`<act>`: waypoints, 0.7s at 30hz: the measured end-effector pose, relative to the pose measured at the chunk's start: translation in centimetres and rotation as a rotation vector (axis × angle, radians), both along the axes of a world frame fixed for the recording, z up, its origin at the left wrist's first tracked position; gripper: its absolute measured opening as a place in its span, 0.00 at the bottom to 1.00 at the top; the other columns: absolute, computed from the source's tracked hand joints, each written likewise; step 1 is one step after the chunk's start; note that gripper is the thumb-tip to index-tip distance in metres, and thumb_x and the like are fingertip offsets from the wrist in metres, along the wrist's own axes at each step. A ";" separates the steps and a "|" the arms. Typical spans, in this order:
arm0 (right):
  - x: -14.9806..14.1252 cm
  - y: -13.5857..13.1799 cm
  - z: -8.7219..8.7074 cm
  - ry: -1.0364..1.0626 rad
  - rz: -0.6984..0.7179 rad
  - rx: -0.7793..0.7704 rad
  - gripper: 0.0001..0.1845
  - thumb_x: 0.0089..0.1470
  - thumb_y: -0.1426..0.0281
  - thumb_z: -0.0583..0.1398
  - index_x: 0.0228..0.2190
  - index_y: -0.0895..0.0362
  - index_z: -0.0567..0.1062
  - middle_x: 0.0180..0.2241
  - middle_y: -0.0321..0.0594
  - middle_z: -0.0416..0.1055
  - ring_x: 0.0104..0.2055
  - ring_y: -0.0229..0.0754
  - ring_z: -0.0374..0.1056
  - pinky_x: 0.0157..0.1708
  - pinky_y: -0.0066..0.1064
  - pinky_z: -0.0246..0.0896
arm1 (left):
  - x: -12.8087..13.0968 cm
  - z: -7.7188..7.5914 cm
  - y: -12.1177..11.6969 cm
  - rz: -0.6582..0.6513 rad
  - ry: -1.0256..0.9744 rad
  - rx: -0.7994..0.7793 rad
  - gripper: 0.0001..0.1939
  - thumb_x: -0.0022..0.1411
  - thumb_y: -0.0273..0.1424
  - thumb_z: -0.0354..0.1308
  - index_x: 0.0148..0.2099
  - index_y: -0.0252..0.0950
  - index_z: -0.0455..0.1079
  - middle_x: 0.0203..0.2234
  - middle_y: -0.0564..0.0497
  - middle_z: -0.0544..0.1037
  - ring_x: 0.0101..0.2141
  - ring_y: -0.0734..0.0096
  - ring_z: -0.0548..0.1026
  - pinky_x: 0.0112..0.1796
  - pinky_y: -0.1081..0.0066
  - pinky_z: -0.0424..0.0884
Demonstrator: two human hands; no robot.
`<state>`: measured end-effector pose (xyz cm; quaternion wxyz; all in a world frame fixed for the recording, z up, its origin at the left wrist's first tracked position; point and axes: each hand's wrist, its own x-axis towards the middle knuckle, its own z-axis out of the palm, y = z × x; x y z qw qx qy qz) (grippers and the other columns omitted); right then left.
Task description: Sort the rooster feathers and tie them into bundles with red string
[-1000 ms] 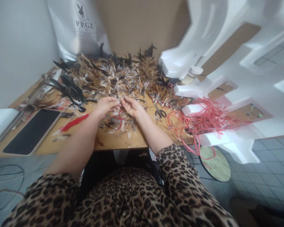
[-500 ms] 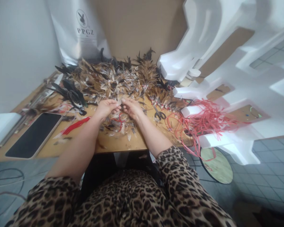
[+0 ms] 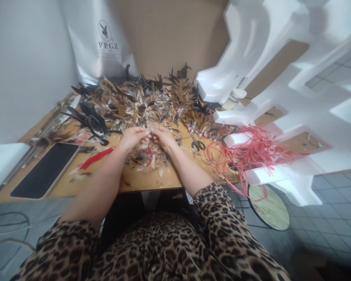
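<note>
Above the front of the table, my left hand [image 3: 133,138] and my right hand [image 3: 163,138] meet at the fingertips. Both are closed in a pinch around a small pale brown feather [image 3: 150,125], partly hidden by the fingers and slightly blurred. Just behind them spreads a large heap of brown feathers [image 3: 140,97] with dark tips. Below the hands lie loose feather bits [image 3: 160,168] and a red strand [image 3: 149,150]. A bunch of long black feathers [image 3: 90,119] rests to the left of my left hand.
A phone [image 3: 45,169] and red strips [image 3: 96,157] lie at left. Scissors [image 3: 197,144] are right of my hands, near tangled pink-red ribbon [image 3: 254,150] on white foam pieces [image 3: 260,175]. A small white-lidded jar [image 3: 235,97] and a silver bag [image 3: 105,62] stand behind.
My fingertips have shifted slightly and stay together around the feather. The whole view has tilted a little, so the table sits slightly lower in it.
</note>
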<state>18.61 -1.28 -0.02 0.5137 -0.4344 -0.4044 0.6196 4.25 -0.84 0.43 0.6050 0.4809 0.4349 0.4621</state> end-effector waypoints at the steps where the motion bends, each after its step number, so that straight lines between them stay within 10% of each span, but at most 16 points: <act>1: 0.1 0.0 0.1 -0.009 -0.016 -0.002 0.15 0.38 0.62 0.65 0.23 0.58 0.67 0.15 0.26 0.62 0.15 0.26 0.54 0.16 0.19 0.47 | -0.2 0.1 0.1 0.032 -0.022 0.001 0.09 0.44 0.29 0.66 0.30 0.29 0.73 0.21 0.47 0.77 0.19 0.79 0.71 0.21 0.80 0.65; 7: 1.5 0.5 1.2 -0.256 -0.136 0.092 0.09 0.42 0.66 0.62 0.27 0.59 0.71 0.20 0.29 0.66 0.19 0.27 0.57 0.21 0.21 0.52 | -2.0 0.5 1.5 0.306 -0.287 0.016 0.03 0.49 0.25 0.61 0.28 0.30 0.70 0.21 0.51 0.75 0.20 0.84 0.69 0.21 0.84 0.63; 15: 2.4 1.8 3.6 -1.263 0.005 0.415 0.08 0.46 0.69 0.57 0.23 0.60 0.75 0.24 0.39 0.72 0.29 0.37 0.65 0.32 0.27 0.56 | -2.2 0.1 1.8 0.284 -0.379 -0.048 0.02 0.49 0.23 0.60 0.29 0.32 0.70 0.23 0.51 0.76 0.20 0.85 0.70 0.21 0.85 0.63; 21: 0.3 3.1 3.8 -1.442 -0.033 0.288 0.15 0.44 0.59 0.60 0.26 0.58 0.77 0.31 0.49 0.74 0.36 0.46 0.69 0.36 0.32 0.59 | -1.9 0.0 1.5 0.233 -0.310 -0.045 0.04 0.48 0.24 0.62 0.29 0.30 0.70 0.23 0.49 0.76 0.20 0.84 0.70 0.21 0.84 0.64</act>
